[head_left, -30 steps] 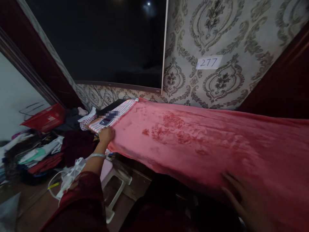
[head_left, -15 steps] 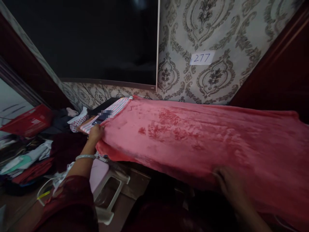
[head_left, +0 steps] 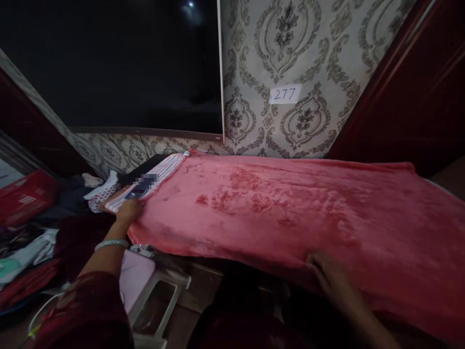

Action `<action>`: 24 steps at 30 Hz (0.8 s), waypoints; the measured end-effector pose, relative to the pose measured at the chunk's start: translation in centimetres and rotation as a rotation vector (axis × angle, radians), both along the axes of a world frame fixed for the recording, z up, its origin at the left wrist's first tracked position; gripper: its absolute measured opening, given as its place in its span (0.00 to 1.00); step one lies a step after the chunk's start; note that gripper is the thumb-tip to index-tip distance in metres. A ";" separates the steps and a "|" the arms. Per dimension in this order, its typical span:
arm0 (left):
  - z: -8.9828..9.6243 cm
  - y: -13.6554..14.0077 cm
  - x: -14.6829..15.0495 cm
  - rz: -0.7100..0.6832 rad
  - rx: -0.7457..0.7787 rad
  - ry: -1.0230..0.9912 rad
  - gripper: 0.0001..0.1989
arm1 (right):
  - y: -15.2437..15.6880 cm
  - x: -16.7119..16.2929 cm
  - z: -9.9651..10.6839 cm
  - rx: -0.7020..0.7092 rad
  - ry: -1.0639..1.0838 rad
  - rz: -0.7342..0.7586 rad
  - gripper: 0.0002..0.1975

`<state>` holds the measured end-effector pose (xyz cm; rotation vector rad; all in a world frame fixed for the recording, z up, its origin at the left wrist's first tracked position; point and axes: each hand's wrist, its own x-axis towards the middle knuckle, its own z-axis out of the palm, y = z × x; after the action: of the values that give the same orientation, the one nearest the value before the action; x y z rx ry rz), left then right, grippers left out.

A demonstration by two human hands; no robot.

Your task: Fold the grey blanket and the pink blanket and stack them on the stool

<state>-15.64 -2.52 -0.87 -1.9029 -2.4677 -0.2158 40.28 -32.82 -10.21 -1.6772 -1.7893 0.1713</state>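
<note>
A pink-red plush blanket [head_left: 232, 228] lies spread over a long surface, its pile marked with darker brushed patches. At its left front corner, my left hand [head_left: 130, 211] is closed on the blanket's edge. Just beyond those fingers a dark flat object [head_left: 135, 193], partly blurred out, rests on a striped cloth [head_left: 169, 167] that shows past the blanket's left end. My right hand [head_left: 329, 274] is at the blanket's front edge, thumb and fingers bent together on the fabric. Dim light hides the detail of its fingertips.
A plastic stool [head_left: 138, 274] stands below my left arm. Piled clothes [head_left: 32, 257] and a red box-like item [head_left: 27, 196] fill the left side. Behind the blanket are a large television [head_left: 127, 72], patterned wallpaper with a "277" paper label [head_left: 285, 94], and dark red wood [head_left: 395, 92].
The whole view has shifted, so the blanket and wall sit farther left in the picture. Both hands stay at the same places on the blanket's edge.
</note>
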 end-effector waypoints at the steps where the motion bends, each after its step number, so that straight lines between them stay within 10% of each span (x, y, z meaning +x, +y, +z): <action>1: -0.4 -0.1 0.1 0.005 -0.019 0.016 0.13 | -0.1 0.0 0.1 -0.007 -0.002 0.000 0.17; 12: -0.1 2.5 3.8 -0.077 -0.068 0.085 0.22 | 2.3 1.4 0.6 -0.035 -0.027 0.100 0.19; 24: 0.0 14.7 10.3 -0.067 -0.052 -0.084 0.23 | 7.6 0.9 0.3 0.011 0.019 0.072 0.22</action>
<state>-5.34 12.18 -0.87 -2.0410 -2.4875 -0.2394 41.19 -25.17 -9.91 -1.5996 -1.8338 0.2080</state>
